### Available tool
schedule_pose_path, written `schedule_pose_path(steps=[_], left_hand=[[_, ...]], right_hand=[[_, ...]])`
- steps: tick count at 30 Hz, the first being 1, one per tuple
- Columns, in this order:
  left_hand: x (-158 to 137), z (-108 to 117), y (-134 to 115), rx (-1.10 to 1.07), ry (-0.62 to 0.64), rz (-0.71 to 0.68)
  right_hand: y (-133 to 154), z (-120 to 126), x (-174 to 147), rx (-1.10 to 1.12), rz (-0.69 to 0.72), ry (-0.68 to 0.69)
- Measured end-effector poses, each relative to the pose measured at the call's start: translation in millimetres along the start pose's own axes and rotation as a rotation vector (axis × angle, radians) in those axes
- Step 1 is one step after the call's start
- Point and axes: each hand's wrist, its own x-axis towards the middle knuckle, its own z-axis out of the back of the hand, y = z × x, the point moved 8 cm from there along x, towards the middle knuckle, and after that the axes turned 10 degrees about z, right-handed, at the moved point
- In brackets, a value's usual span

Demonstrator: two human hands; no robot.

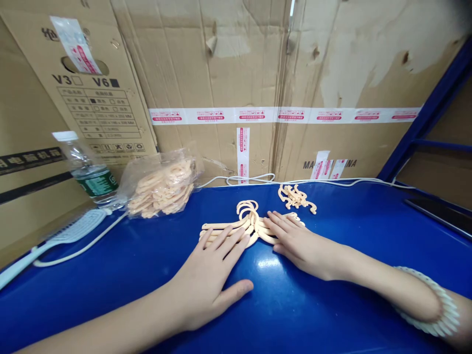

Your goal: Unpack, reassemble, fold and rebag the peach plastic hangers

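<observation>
Several beige plastic hangers (254, 227) lie fanned over one another on the blue table, with their curved hooks toward the back. My left hand (214, 275) rests flat over their left arms, fingers stretched and thumb apart. On the other side, my right hand (298, 241) lies across the right arms with its fingers extended. Both palms face down, and parts of the hangers are hidden under the fingers. Behind my right hand sits a small heap of beige hook-shaped pieces (296, 197).
A clear plastic bag (162, 187) of beige parts stands at the back left, beside a water bottle (92, 172). A pale hairbrush (70, 231) lies at the left. White cable (254, 180) runs along the cardboard wall (206, 73). A dark flat device (442, 216) lies far right.
</observation>
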Motion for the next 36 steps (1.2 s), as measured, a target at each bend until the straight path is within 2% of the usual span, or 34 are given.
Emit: schedule_pose_path(steps=[3,11,17,21,29,36], left_hand=[[6,0,8,-0.003,0.055,-0.004],[24,2,21,0.061,0.072,0.038],[34,4,21,0.052,0.075,-0.059],[35,3,22,0.091,0.062,-0.063],[46,-4,34,0.179,0.085,0.016],[47,-2,40,0.18,0.004,0.065]], right_hand=[[-3,3,7,-0.01,0.008,-0.044],[-18,8,26,-0.034,0.054,-0.013],[-38,12,30,-0.04,0.064,-0.067],[-46,11,28,-0.052,0.063,-0.097],[-60,15,36,0.004,0.113,-0.222],[-70,31,36,0.025,0.097,-0.387]])
